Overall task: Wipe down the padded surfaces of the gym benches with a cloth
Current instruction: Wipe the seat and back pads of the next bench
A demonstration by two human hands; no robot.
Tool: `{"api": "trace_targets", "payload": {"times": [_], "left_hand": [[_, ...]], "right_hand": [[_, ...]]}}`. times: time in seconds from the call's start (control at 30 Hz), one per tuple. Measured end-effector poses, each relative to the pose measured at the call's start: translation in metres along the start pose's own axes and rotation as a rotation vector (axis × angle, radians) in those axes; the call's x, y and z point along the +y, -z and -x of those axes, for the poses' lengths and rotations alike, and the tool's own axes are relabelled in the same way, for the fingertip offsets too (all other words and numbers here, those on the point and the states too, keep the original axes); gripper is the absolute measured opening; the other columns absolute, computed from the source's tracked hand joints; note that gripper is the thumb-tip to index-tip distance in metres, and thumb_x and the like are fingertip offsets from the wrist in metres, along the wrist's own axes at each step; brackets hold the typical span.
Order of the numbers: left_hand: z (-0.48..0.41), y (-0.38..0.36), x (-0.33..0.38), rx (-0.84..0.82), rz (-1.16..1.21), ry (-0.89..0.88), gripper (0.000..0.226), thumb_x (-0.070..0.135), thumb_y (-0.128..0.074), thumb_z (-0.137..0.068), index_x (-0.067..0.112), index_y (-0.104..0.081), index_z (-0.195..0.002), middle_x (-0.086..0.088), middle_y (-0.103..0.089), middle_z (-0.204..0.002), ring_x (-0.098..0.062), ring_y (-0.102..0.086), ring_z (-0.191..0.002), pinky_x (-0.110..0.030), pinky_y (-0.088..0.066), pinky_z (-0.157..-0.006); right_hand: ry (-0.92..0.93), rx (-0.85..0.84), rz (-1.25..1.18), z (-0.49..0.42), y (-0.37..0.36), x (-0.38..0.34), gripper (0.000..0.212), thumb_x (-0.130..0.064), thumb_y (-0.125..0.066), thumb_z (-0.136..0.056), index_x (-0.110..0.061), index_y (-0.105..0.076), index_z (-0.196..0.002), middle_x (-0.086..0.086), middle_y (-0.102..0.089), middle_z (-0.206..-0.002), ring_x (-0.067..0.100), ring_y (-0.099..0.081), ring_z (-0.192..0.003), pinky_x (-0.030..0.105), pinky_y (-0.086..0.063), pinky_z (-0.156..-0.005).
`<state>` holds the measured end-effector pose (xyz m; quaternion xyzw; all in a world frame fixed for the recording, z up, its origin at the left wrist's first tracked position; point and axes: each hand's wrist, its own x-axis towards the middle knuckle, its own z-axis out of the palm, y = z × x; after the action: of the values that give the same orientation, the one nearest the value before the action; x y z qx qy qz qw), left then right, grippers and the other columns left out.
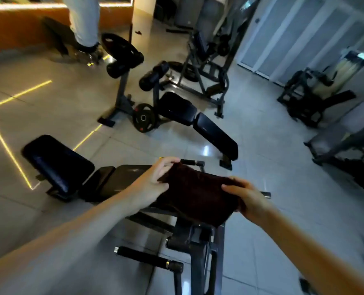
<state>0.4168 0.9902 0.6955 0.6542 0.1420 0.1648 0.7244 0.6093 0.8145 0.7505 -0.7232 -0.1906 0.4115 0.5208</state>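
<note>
1. Furthest left, glowing yellow lines (0, 133) run across the tiled floor (59, 99).
2. Beside them stands the near bench (57, 165). Its dark back pad is tilted up at the left and a flatter pad reaches right, under the hands.
3. Above it, at the top edge, a person (84, 20) in pale clothes stands by an orange wall.
4. Further right, a weight plate (143, 120) leans against a metal stand.
5. The left hand (153, 184) grips the left edge of the cloth, with fingers and thumb curled round it.
6. The cloth (196, 194) is dark brown and spread between both hands. It is held over the right end of the near bench and its metal frame; whether it touches the pad cannot be told.
7. Behind the cloth, well apart, a second bench (215, 133) slopes down to the right.
8. The right hand (247, 199) holds the cloth's right edge, thumb on top and fingers tucked beneath.
9. Far right, a dark machine (317, 90) stands near pale wall panels.
</note>
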Motion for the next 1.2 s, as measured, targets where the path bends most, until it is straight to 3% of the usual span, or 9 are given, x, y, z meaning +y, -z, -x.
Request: {"api": "trace_targets", "payload": {"times": [0.13, 0.27, 0.43, 0.63, 0.77, 0.87, 0.97, 1.07, 1.2], "left_hand": [[-0.024, -0.028, -0.047, -0.149, -0.071, 0.133, 0.052, -0.013, -0.040, -0.095, 0.030, -0.059, -0.116, 0.014, -0.046, -0.137, -0.007, -0.041, -0.134, -0.022, -0.045, -0.099], [-0.054, -0.052, -0.091, -0.169, -0.178, 0.257, 0.044, -0.007, -0.040, -0.098, 0.026, -0.069, -0.101, 0.035, -0.043, -0.115, 0.008, -0.042, -0.117, -0.014, -0.036, -0.100], [-0.100, -0.069, -0.137, -0.249, -0.274, 0.275, 0.045, -0.002, -0.040, -0.100, 0.032, -0.057, -0.124, 0.014, -0.039, -0.138, -0.005, -0.043, -0.128, -0.003, -0.038, -0.090], [-0.149, -0.095, -0.164, -0.327, -0.504, 0.264, 0.062, 0.001, -0.055, -0.095, 0.017, -0.032, -0.150, 0.004, -0.016, -0.156, -0.011, -0.016, -0.146, -0.009, -0.012, -0.106], [-0.167, -0.111, -0.179, -0.392, -0.593, 0.225, 0.085, 0.005, -0.064, -0.090, 0.018, -0.012, -0.156, 0.005, 0.005, -0.162, -0.014, -0.009, -0.149, -0.007, -0.014, -0.103], [-0.179, -0.109, -0.188, -0.358, -0.701, 0.113, 0.095, 0.007, -0.069, -0.087, 0.021, -0.005, -0.156, 0.006, 0.016, -0.161, -0.021, -0.015, -0.148, -0.017, -0.027, -0.109], [-0.195, -0.093, -0.197, -0.379, -0.888, 0.112, 0.107, 0.025, -0.076, -0.083, 0.022, 0.001, -0.156, -0.004, 0.023, -0.159, -0.028, -0.009, -0.149, -0.039, -0.028, -0.118], [-0.211, -0.071, -0.200, -0.523, -1.104, 0.209, 0.126, 0.050, -0.079, -0.073, 0.018, 0.012, -0.155, -0.009, 0.029, -0.157, -0.033, 0.010, -0.148, -0.051, -0.003, -0.121], [-0.224, -0.048, -0.211, -0.676, -1.392, 0.285, 0.142, 0.058, -0.080, -0.066, 0.014, 0.026, -0.149, -0.014, 0.039, -0.152, -0.037, 0.025, -0.144, -0.059, 0.009, -0.115]], "right_hand": [[-0.077, 0.167, 0.144, -0.005, 0.032, 0.046, 0.006, 0.000, -0.059, -0.090, -0.004, -0.062, -0.088, 0.009, -0.052, -0.064, 0.015, -0.049, -0.045, 0.019, -0.031, -0.036], [-0.144, 0.285, 0.251, -0.022, 0.057, 0.086, 0.005, -0.005, -0.060, -0.092, -0.006, -0.064, -0.090, 0.007, -0.054, -0.065, 0.014, -0.048, -0.048, 0.021, -0.030, -0.038], [-0.218, 0.363, 0.267, -0.063, 0.081, 0.119, 0.005, -0.010, -0.059, -0.094, -0.009, -0.064, -0.096, 0.003, -0.058, -0.073, 0.013, -0.052, -0.060, 0.017, -0.035, -0.038], [-0.251, 0.448, 0.313, -0.104, 0.111, 0.139, 0.006, -0.010, -0.061, -0.092, -0.012, -0.064, -0.098, 0.002, -0.061, -0.083, 0.011, -0.055, -0.069, 0.011, -0.040, -0.044], [-0.215, 0.515, 0.349, -0.125, 0.126, 0.148, 0.017, -0.003, -0.062, -0.090, -0.013, -0.061, -0.104, 0.007, -0.063, -0.097, 0.012, -0.058, -0.068, 0.013, -0.044, -0.047], [-0.205, 0.607, 0.346, -0.136, 0.127, 0.152, 0.038, 0.001, -0.060, -0.090, -0.015, -0.053, -0.124, 0.008, -0.057, -0.117, 0.022, -0.063, -0.099, 0.021, -0.054, -0.073], [-0.124, 0.607, 0.587, -0.138, 0.111, 0.157, 0.051, -0.012, -0.062, -0.092, -0.019, -0.043, -0.138, 0.004, -0.033, -0.146, 0.014, -0.043, -0.127, 0.009, -0.038, -0.096], [-0.102, 0.470, 0.875, -0.139, 0.080, 0.171, 0.069, -0.041, -0.058, -0.092, -0.029, -0.023, -0.150, -0.001, 0.004, -0.161, 0.021, -0.006, -0.148, 0.038, -0.017, -0.119], [-0.216, 0.361, 1.201, -0.159, 0.038, 0.199, 0.087, -0.073, -0.030, -0.087, -0.033, 0.013, -0.151, 0.000, 0.035, -0.154, 0.023, 0.030, -0.142, 0.050, 0.016, -0.114]]}}
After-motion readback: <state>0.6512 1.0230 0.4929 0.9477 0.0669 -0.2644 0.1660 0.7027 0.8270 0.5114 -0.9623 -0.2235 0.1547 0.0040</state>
